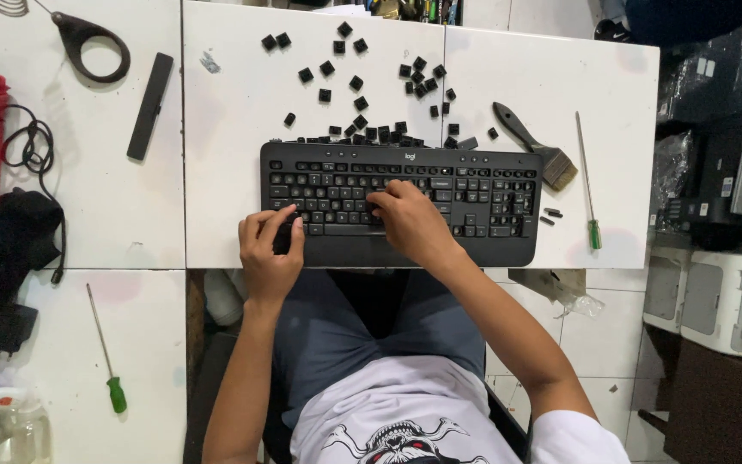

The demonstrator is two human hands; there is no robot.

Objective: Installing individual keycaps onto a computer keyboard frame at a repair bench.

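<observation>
A black keyboard (401, 204) lies at the centre of the white desk (234, 172), its long axis running from 9 o'clock to 3 o'clock, straight across in front of the person. The left hand (270, 253) rests on the keyboard's lower-left corner at about 7 o'clock, fingers curled around the front edge and pinched over something I cannot make out. The right hand (410, 219) sits nearer the middle, fingertips pressed together on a key in the lower rows, so it is the closer hand to the key field. Loose black keycaps (354, 82) are scattered at 12 o'clock beyond the keyboard's far edge. A brush (536, 142) and a green-handled screwdriver (588, 185) lie at 2 to 3 o'clock.
</observation>
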